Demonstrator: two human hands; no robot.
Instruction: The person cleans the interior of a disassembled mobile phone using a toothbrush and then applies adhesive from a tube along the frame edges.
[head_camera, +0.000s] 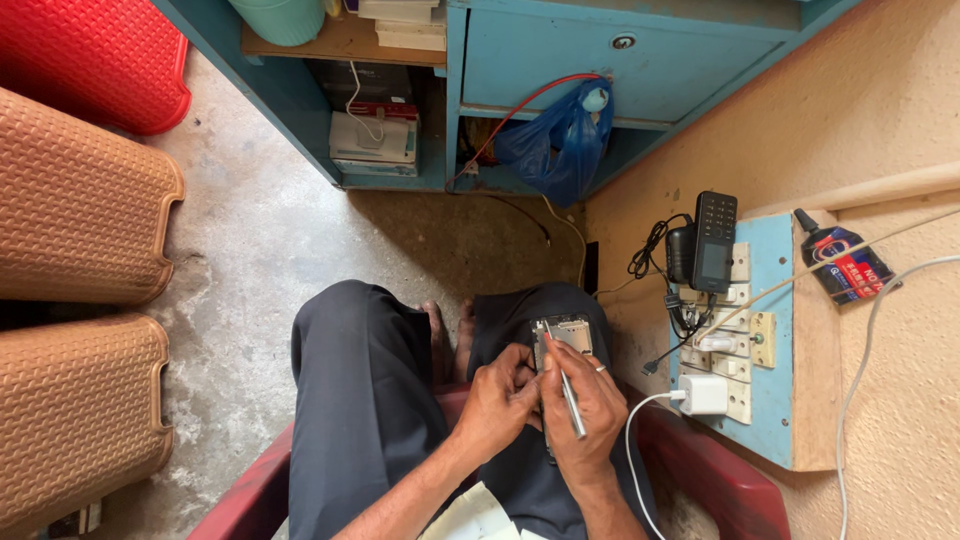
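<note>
Lower centre of the frame: seated person in dark trousers, both hands over the lap. Left hand (497, 402) curled narrow around the lower edge of an opened phone (566, 335), which rests on the right thigh with its bare metal inside facing up. Right hand (585, 405) pinches a thin metal tool (567, 388), tip touching the phone. Right of frame: blue switchboard (775, 330) on the wall, a black keypad phone (714, 241) propped on it, white charger (703, 394) plugged in. Brown plastic chairs (80, 200) at left.
</note>
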